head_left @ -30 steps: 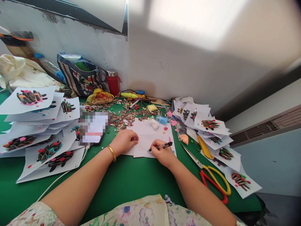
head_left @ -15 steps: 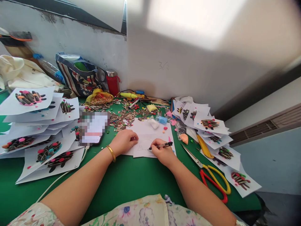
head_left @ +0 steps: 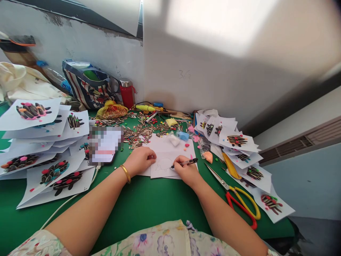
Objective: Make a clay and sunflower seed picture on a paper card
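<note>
A black pen (head_left: 188, 162) is pinched in my right hand (head_left: 185, 173), its tip on a small white sheet (head_left: 160, 173) at the centre of the table. Thin dark lines on the sheet form a rounded outline. My left hand (head_left: 140, 160), with a gold bangle at the wrist, rests on the sheet's left edge. Its fingers are bent and close together, and nothing shows in them. Another white paper (head_left: 157, 144) lies under and behind the sheet, with white and blue clay lumps on it.
Card stacks with seed designs stand at the left (head_left: 39, 122) and right (head_left: 237, 140). Scissors (head_left: 226, 185) lie beside my right forearm, near a yellow cutter (head_left: 231, 166). A phone (head_left: 106, 145) is on the left. Loose seeds (head_left: 138, 135), a red flask (head_left: 127, 94) and a bag (head_left: 90, 85) are behind.
My right hand and the pen have shifted slightly to the right along the sheet. The drawn outline shows more lines on its lower side. My left hand has stayed in place.
</note>
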`<state>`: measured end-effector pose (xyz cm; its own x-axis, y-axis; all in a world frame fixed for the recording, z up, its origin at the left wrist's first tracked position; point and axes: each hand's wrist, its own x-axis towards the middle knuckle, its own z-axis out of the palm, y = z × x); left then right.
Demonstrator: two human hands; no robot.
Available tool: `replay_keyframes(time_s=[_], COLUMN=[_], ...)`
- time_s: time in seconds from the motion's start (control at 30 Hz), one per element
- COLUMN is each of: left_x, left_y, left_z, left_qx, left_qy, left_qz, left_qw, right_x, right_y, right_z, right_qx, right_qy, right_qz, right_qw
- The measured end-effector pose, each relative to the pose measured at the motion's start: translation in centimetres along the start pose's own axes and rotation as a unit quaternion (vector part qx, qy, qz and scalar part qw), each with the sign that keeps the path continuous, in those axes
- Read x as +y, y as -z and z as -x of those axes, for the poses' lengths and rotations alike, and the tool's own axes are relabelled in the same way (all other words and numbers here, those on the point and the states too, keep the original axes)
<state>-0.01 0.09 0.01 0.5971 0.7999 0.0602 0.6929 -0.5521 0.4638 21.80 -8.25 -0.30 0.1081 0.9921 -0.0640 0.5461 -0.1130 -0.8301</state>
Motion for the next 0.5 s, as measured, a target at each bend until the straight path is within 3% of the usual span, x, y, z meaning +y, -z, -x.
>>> replay_keyframes(time_s=[0.5], left_x=[0.23], left_y=[0.19], left_z=[-0.01], left_qx=[-0.005], left_qy=[0.006], left_qz=[0.006], left_qw=[1.000], right_x=[0.25], right_y=[0.06], right_z=[-0.11], right_qx=[-0.005], right_qy=[0.001], right_qz=[0.008], right_qw=[1.000])
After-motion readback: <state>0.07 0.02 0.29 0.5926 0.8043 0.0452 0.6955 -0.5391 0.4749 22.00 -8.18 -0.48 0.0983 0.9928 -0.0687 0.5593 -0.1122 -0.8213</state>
